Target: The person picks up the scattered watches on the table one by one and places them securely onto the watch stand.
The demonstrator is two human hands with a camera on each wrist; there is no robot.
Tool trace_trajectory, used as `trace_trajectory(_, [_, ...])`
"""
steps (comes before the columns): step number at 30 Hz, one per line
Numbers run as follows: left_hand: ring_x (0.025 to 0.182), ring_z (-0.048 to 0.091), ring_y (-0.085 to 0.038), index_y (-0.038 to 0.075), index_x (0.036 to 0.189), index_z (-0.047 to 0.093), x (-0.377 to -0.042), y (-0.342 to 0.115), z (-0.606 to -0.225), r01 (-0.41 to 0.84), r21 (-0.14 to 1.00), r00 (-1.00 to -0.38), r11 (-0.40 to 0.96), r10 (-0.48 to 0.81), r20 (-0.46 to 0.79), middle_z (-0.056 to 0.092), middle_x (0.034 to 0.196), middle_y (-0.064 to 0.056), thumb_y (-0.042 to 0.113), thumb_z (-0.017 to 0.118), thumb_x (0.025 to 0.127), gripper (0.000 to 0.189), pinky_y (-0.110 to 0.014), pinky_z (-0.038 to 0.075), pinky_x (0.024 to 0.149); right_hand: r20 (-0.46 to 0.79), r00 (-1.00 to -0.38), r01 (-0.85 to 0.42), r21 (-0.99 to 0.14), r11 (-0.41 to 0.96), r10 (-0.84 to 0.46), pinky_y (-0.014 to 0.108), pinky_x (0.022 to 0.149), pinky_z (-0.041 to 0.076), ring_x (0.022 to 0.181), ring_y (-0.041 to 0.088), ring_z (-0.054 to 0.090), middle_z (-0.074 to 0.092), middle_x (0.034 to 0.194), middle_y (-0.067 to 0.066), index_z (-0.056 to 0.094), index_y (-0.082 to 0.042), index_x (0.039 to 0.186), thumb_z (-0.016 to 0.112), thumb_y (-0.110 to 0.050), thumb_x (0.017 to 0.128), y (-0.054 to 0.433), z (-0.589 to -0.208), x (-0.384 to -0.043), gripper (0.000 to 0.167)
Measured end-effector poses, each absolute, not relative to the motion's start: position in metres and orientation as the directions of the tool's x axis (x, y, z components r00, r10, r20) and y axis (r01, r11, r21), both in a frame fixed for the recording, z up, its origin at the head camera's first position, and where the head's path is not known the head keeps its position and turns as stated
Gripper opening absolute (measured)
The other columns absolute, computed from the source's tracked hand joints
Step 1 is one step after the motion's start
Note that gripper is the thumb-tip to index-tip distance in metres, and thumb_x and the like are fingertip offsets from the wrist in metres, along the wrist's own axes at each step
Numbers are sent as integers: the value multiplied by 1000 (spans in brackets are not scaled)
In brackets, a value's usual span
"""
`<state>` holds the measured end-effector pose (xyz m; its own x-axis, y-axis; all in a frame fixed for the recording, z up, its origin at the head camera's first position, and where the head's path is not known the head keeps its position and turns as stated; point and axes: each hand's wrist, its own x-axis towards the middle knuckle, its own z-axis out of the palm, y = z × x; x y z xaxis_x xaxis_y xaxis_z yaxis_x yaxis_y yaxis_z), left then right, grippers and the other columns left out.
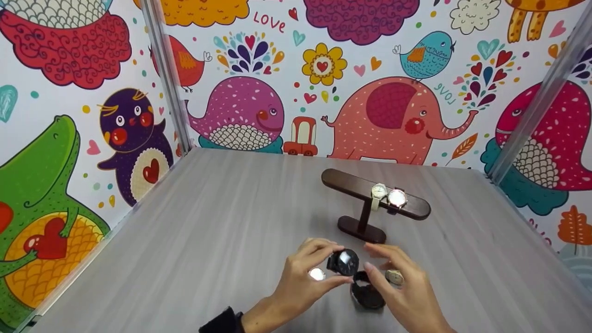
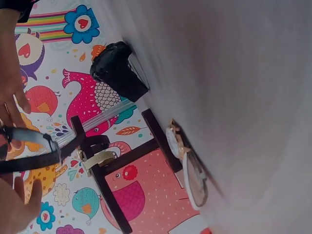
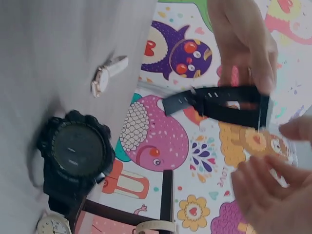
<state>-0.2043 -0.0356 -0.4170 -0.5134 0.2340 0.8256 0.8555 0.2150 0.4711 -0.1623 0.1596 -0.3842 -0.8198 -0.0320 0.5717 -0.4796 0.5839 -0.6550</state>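
My left hand point(image 1: 300, 273) pinches a black-strapped wristwatch point(image 1: 348, 262) between fingers and thumb, its round dark face turned up and catching light. In the right wrist view, the black strap point(image 3: 229, 114) loops out from the fingers. My right hand point(image 1: 407, 282) is close on the right of that watch, fingers loosely bent and apart from it, holding nothing. Below the hands a chunky black sports watch point(image 3: 78, 148) rests on the table. A small white-strapped watch point(image 3: 102, 80) with a rose-gold case lies behind the left hand. Partly behind the right fingers is a pale-dialled watch point(image 1: 394, 277).
A dark brown T-shaped watch stand point(image 1: 347, 181) rises beyond the hands. Its bar carries a cream-strapped watch point(image 1: 379, 191) and a dark-strapped watch point(image 1: 397, 198) on the right half. Cartoon-printed panels point(image 1: 259, 101) enclose the grey table point(image 1: 222, 222).
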Motion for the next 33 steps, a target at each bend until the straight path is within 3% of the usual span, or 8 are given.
trace_trajectory(4, [99,64,-18,2,114,72,-207,-31,-420,888,363,-417,284,162,894,68,103,-6,19,87,74,46,-20,56,86,362,-929,-244,-744,622,70,26,79,58,94,9,68,76,106,-7,77,-22,109,75,-24,90,153,-382,-158,19])
trace_trajectory(8, [97,63,-17,2,116,71,-207,-26,-421,897,331,-383,295,141,913,68,104,-6,17,87,75,46,-18,55,85,221,-972,-125,-775,620,80,26,78,59,96,15,71,77,107,0,77,-15,111,75,-36,89,149,-380,-157,31])
trace_trajectory(12, [94,64,-16,3,117,71,-207,-23,-422,906,300,-356,299,153,922,69,104,-6,14,86,76,45,-16,54,84,155,-984,-69,-783,618,87,24,71,59,83,11,72,77,106,5,75,-7,115,77,-44,85,145,-379,-156,47])
trace_trajectory(19, [86,60,-13,2,114,72,-208,-15,-427,904,107,-192,413,169,967,68,99,-6,12,89,71,48,-16,51,79,157,-984,-79,-813,577,86,22,68,59,78,10,74,78,100,6,75,-5,112,81,-40,82,141,-380,-157,47])
trace_trajectory(23, [85,59,-13,3,114,72,-208,-12,-430,891,89,-184,445,175,967,68,99,-5,9,91,68,50,-17,50,78,187,-979,-107,-824,556,87,24,67,60,81,14,76,78,98,8,75,-3,109,83,-37,81,140,-383,-159,45])
trace_trajectory(29, [87,58,-13,4,115,72,-206,-8,-431,876,97,-202,472,177,963,69,100,-4,5,91,65,54,-18,49,79,157,-980,-55,-809,585,125,20,69,58,82,9,73,77,93,0,76,-11,107,82,-42,81,140,-382,-161,42])
trace_trajectory(33, [88,57,-14,3,118,71,-206,-6,-430,879,90,-192,469,174,966,69,100,-5,5,91,67,55,-16,49,79,162,-976,-40,-794,606,147,28,76,59,87,9,71,75,94,-3,74,-14,113,81,-44,82,142,-379,-162,43])
